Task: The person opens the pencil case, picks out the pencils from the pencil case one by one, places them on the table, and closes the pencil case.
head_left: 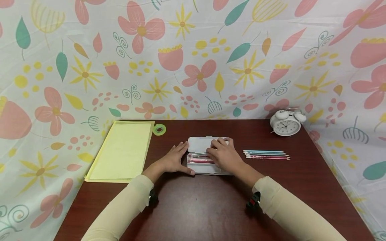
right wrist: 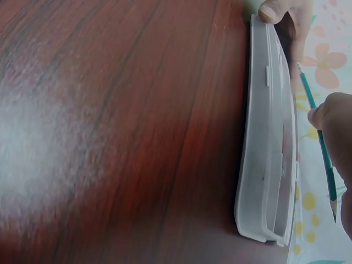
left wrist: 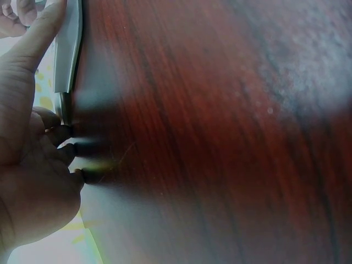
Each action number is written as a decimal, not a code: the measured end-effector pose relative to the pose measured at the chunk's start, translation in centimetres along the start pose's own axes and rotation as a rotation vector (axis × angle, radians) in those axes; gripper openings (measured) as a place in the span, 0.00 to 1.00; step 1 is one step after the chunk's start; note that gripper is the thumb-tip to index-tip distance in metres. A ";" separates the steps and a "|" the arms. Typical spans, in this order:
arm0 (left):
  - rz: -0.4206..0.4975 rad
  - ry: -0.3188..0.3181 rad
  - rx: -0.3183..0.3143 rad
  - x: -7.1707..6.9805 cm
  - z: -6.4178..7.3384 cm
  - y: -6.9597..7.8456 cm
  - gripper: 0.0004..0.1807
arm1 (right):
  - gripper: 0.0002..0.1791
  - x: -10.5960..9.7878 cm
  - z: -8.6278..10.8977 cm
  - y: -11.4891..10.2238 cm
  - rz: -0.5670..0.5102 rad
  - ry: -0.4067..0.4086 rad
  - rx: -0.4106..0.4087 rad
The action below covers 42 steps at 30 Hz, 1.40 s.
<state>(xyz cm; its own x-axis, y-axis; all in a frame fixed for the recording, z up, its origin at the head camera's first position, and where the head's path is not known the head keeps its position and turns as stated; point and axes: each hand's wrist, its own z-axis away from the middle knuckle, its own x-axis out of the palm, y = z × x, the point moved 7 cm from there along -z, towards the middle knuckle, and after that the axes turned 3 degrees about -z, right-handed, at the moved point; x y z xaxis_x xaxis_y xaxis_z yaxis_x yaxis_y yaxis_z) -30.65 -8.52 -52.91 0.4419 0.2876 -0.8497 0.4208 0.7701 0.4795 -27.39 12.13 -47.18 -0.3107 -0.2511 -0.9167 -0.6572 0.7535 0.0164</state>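
An open white pencil case (head_left: 205, 169) lies on the table, its lid (head_left: 197, 145) folded back away from me. Red pencils (head_left: 199, 161) and others lie inside. My left hand (head_left: 173, 160) steadies the left end, thumb at the near corner and fingers stretched toward the lid. My right hand (head_left: 224, 155) is over the right half of the case, hiding part of it. In the right wrist view, a sharpened green pencil (right wrist: 325, 151) is pinched between that hand's thumb and fingers, above the case. The left wrist view shows the left hand's thumb against the case edge.
Several blue and red pencils (head_left: 266, 154) lie in a row right of the case. Behind them stands a white alarm clock (head_left: 286, 124). To the left are a yellow zip folder (head_left: 123, 150) and a green tape roll (head_left: 155, 130). Patterned cloth (head_left: 193, 97) borders the table.
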 end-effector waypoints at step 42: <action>0.083 0.018 0.030 1.3 -1.1 -2.0 0.86 | 0.11 -4.1 11.5 11.4 -0.043 0.131 0.091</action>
<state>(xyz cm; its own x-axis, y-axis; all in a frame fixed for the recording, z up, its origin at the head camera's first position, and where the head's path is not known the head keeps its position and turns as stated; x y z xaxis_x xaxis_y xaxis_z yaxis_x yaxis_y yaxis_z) -31.79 -9.03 -55.25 0.4620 0.3597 -0.8107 0.4070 0.7261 0.5542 -25.73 28.70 -47.77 -0.3745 -0.3564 -0.8560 -0.6087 0.7909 -0.0630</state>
